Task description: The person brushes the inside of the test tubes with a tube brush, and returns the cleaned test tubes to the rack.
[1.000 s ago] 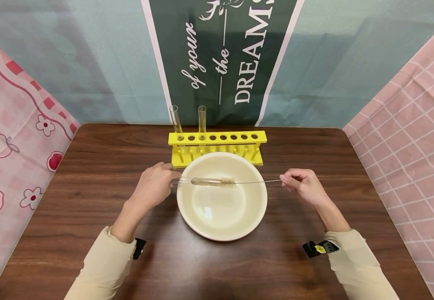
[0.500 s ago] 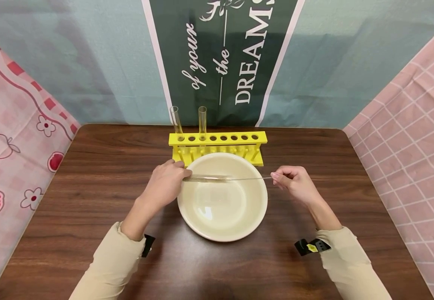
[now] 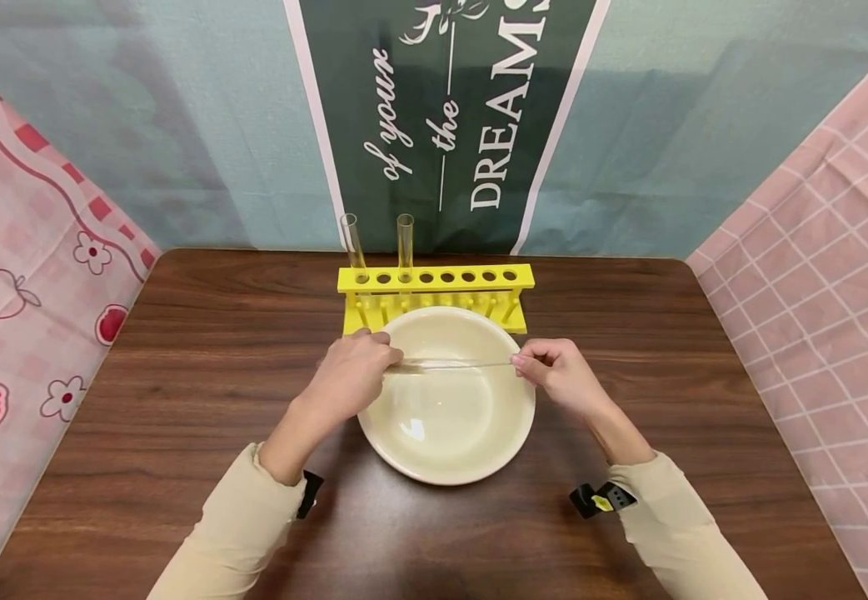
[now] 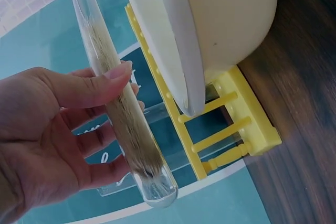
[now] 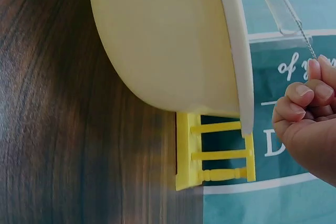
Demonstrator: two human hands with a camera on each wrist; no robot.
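My left hand point(image 3: 355, 375) grips a clear glass test tube point(image 4: 92, 9) by its middle, thumb on one side and fingers curled round the other. Inside the tube, the bristles of a test tube brush point(image 4: 134, 135) reach down close to the rounded end. My right hand point(image 3: 557, 375) pinches the brush's twisted wire handle point(image 5: 306, 40) between thumb and forefinger, a short way from the tube's mouth. Tube and wire lie nearly level across the upper part of a cream basin point(image 3: 441, 433), held over it.
Behind the basin stands a yellow test tube rack point(image 3: 471, 277), with two upright glass test tubes point(image 3: 405, 242) in its left holes. The basin sits on a dark wooden table point(image 3: 217, 333). A blue-green cloth point(image 3: 179, 125) hangs at the back, with pink cloths at both sides.
My right hand has moved left, pushing the brush deeper into the test tube. My left hand has shifted right with the tube, over the basin's rim.
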